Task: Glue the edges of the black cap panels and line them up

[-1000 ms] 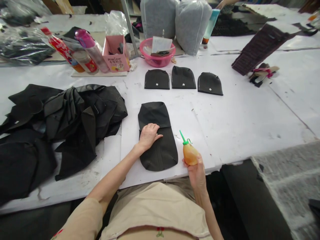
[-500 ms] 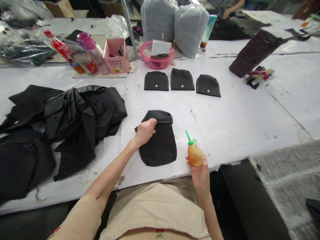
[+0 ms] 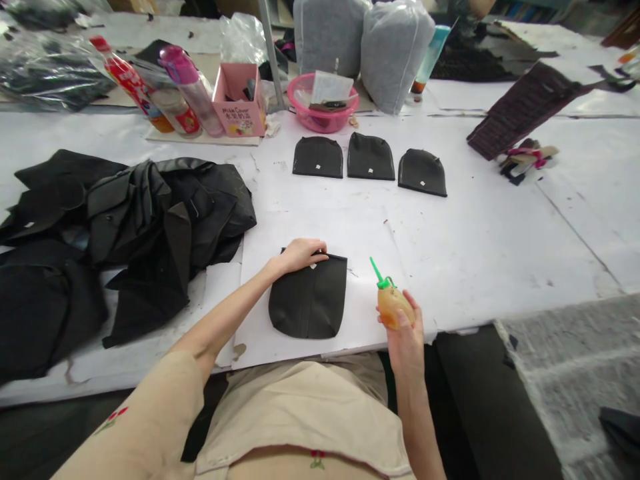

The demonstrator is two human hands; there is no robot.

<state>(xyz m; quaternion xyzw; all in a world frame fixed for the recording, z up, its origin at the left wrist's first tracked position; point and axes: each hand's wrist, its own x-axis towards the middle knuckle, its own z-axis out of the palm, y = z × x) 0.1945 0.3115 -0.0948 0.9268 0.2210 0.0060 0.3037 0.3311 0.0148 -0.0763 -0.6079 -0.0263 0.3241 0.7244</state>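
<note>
Three rounded black fabric pouches (image 3: 371, 157) appear done; left hand (image 3: 301, 255) pinches a fourth pouch (image 3: 307, 303), seemingly pending; right hand (image 3: 409, 337) clasps green-nozzled amber bottle (image 3: 391, 305).

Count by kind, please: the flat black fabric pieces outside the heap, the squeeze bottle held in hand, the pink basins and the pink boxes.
Flat black fabric pieces: 4 (3 in the row, 1 at the left hand)
Squeeze bottle in the right hand: 1
Pink basin: 1
Pink box: 1
Total: 7
</note>
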